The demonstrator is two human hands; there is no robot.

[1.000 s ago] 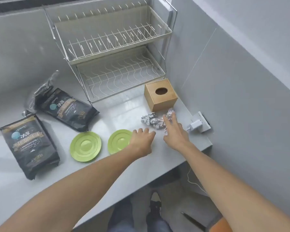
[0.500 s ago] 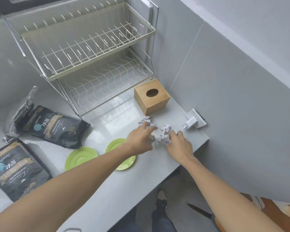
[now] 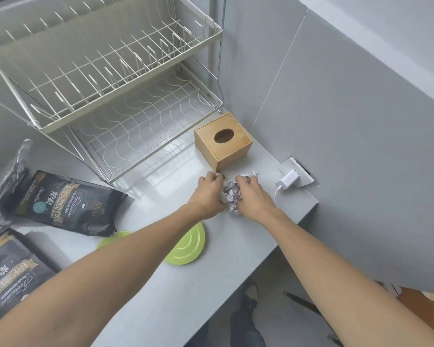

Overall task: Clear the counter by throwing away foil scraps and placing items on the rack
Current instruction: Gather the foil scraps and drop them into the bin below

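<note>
You had the crumpled silver foil scraps (image 3: 232, 196) bunched between your left hand (image 3: 209, 194) and right hand (image 3: 252, 196), both curled against the pile on the grey counter (image 3: 236, 259), just in front of the square bamboo tissue box (image 3: 222, 141). Neither was nearer. Whether either hand had truly closed on foil, I couldn't tell. The two-tier white wire rack (image 3: 105, 78) stood empty to your left.

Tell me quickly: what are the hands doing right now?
Left hand and right hand cupped around crumpled silver foil scraps. Square wooden tissue box close behind. Two-tier white wire dish rack empty.
</note>
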